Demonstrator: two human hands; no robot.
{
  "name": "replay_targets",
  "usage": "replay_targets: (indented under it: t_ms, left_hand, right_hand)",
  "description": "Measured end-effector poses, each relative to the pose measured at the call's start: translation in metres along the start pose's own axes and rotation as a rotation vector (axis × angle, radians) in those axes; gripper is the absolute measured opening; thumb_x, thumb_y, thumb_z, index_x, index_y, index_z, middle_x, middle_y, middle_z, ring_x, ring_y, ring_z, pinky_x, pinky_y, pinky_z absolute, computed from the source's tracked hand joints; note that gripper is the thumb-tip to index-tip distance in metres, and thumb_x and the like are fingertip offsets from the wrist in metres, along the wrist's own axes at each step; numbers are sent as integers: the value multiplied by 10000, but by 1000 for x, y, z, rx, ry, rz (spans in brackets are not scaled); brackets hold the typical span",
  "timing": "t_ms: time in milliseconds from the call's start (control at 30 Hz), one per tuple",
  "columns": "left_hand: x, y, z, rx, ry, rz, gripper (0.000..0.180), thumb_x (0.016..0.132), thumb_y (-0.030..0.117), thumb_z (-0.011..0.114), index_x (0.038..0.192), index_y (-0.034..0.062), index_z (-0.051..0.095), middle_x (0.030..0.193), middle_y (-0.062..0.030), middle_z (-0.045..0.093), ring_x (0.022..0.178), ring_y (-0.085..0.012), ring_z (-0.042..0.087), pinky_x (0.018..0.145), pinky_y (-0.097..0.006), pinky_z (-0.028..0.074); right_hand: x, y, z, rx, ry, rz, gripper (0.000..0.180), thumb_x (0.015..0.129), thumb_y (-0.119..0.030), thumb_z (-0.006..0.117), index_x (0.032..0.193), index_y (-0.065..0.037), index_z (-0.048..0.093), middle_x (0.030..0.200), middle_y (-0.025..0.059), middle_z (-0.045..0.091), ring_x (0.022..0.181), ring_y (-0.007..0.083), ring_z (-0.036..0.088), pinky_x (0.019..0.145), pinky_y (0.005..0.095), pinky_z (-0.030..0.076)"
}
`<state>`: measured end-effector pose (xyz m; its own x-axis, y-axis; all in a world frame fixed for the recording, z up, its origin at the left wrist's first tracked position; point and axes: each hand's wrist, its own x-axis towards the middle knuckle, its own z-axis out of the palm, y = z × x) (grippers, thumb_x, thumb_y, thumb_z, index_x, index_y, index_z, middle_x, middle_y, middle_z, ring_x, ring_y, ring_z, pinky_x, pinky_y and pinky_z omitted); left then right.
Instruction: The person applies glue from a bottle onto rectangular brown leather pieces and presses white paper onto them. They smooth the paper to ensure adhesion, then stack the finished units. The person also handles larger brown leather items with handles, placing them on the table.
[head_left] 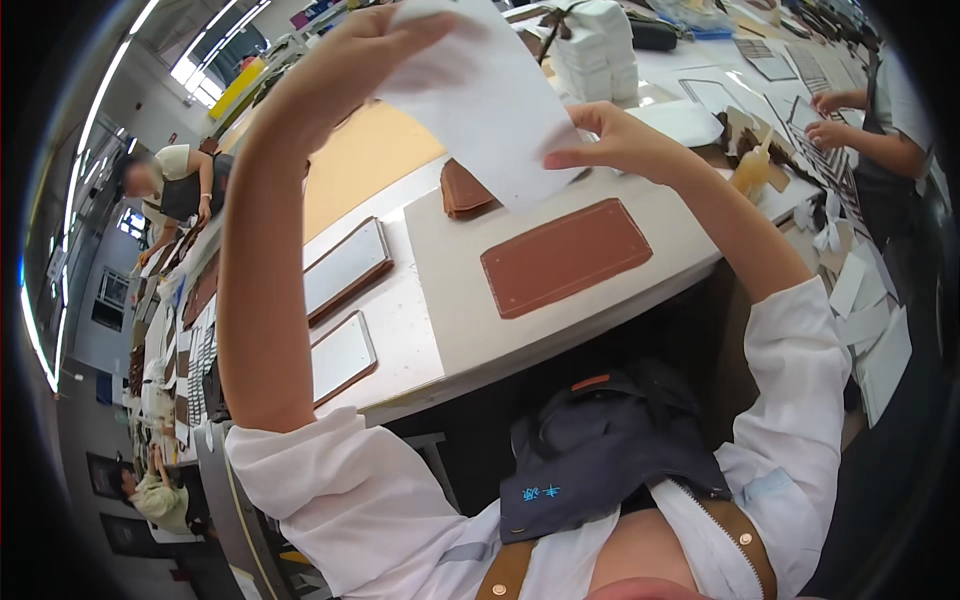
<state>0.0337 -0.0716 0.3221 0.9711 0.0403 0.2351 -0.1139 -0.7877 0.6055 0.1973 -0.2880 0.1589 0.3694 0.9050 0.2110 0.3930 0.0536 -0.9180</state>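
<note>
A white sheet [500, 100] hangs raised over the table between both my hands. My right hand [625, 140] pinches its right edge between thumb and fingers. At the sheet's upper left, my left hand [385, 50] grips it, its fingers blurred and partly lost against the white. Below lies a flat brown leather piece [565, 258] with rounded corners and a line along its border, untouched on a grey mat [450, 320]. A stack of brown pieces [463, 190] sits just behind, partly covered by the sheet.
Two piles of white-topped brown panels [347, 268] lie at the left, partly behind my left forearm. White stacked blocks [597, 50] stand at the back, and a bottle of yellowish liquid [752, 170] at the right. A co-worker's hands [828, 120] work at the far right.
</note>
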Motion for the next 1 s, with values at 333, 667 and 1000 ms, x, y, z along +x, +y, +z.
replay_targets:
  t_ms: [333, 667, 1000]
  left_hand:
    - [-19, -65, 19, -321, 281, -232, 496, 954, 423, 669, 1115, -46, 681, 933, -102, 735, 777, -135, 709, 721, -240, 553]
    - [-71, -164, 195, -631, 355, -449, 348, 1003, 313, 614, 1090, -15, 693, 763, 36, 628, 619, -7, 486, 519, -195, 350]
    - [-116, -133, 244, -648, 320, -603, 578, 975, 87, 586, 1512, 29, 379, 653, 34, 516, 582, -36, 459, 543, -220, 365]
  right_hand:
    - [-9, 38, -21, 338, 445, -83, 311, 925, -312, 703, 1135, -85, 671, 978, 31, 704, 909, 82, 629, 836, 266, 474]
    - [-49, 97, 0, 127, 614, 129, 266, 983, -226, 636, 1118, 3, 632, 760, 9, 684, 617, 14, 555, 542, 194, 421]
    - [-96, 137, 9, 300, 580, 385, 187, 999, -172, 617, 1088, -9, 641, 807, -5, 693, 674, 4, 580, 597, 171, 445]
